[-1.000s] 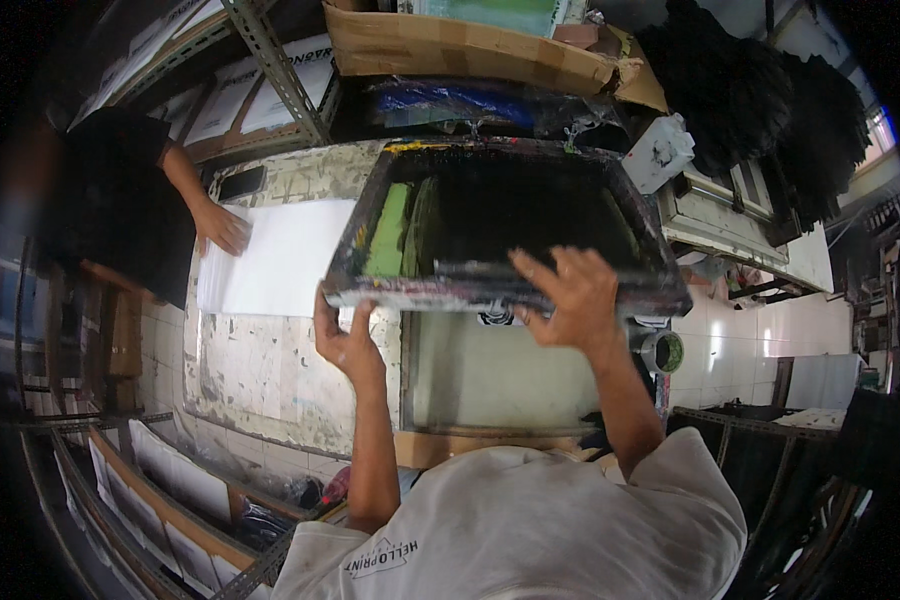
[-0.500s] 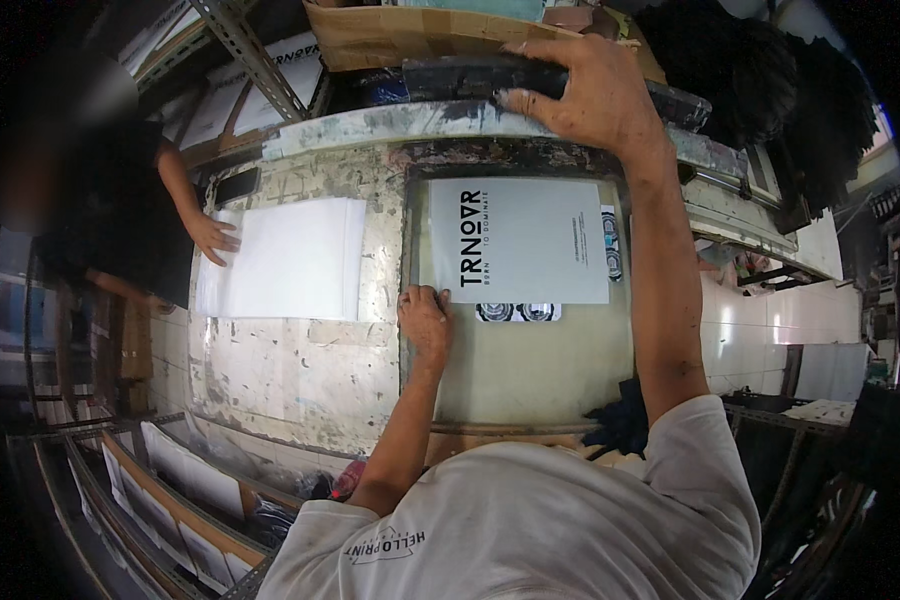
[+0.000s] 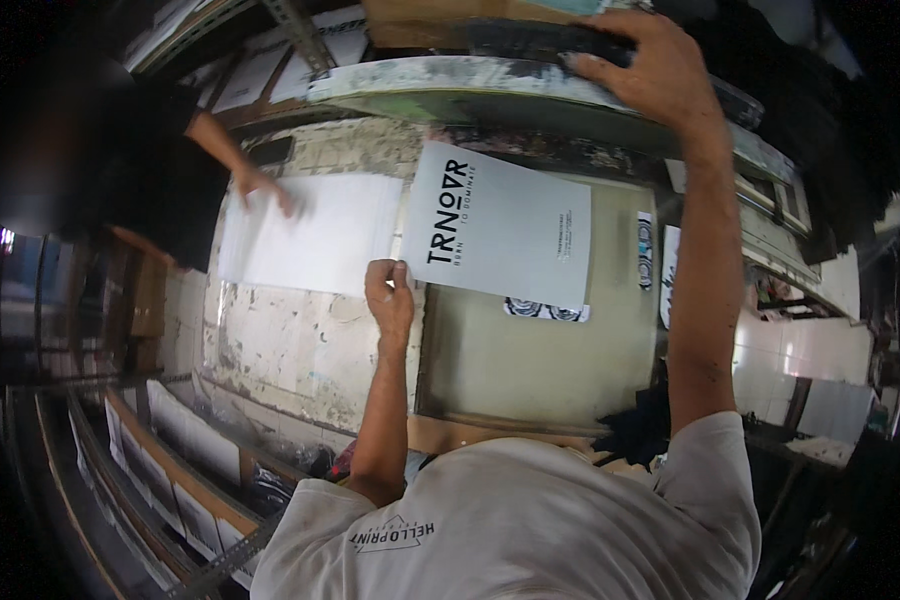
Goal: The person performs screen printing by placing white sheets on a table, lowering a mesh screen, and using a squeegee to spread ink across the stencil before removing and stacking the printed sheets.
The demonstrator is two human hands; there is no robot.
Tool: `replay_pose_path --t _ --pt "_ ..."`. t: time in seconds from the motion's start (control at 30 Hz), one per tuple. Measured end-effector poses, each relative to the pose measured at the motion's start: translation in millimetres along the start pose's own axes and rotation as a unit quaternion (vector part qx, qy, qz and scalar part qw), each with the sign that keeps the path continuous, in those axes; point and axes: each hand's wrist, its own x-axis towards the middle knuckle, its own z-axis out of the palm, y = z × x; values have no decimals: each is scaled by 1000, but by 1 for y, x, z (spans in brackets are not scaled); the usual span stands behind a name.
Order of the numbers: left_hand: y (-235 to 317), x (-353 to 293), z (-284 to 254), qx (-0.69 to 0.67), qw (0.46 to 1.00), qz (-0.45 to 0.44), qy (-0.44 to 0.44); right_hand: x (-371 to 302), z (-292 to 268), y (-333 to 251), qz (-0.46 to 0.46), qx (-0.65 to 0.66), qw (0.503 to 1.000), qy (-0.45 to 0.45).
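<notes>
Between the thumb and fingers of my left hand is the lower left corner of a white printed sheet with black lettering. The sheet tilts over the pale greenish printing board, its left part reaching past the board's edge. My right hand is closed around a long dark bar at the far side, part of it hidden by the hand. In front of that bar runs a white, paint-stained frame edge. Small patterned stickers lie on the board, one partly beneath the sheet.
Left of the board, a stack of white sheets lies on the paint-spotted table. A co-worker's hand, blurred, is over it. Racks with boards stand at the lower left. A dark cloth hangs at the board's near right corner.
My left hand has taken the sheet's corner and drawn it left, turning it off its straight position. My right hand keeps its hold at the far side. The co-worker's hand has shifted over the stack.
</notes>
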Motion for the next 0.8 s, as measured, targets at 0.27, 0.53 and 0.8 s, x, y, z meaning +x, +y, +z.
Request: replay_pose_path --t 0.27,0.53,0.8 --pt "-97 35 -123 100 984 -18 149 -4 10 18 22 -51 998 -36" --pt "-14 27 -108 232 923 229 206 1 23 44 -29 -40 999 -9" --pt "-73 19 -54 291 951 80 64 4 23 50 -34 -48 998 -12"
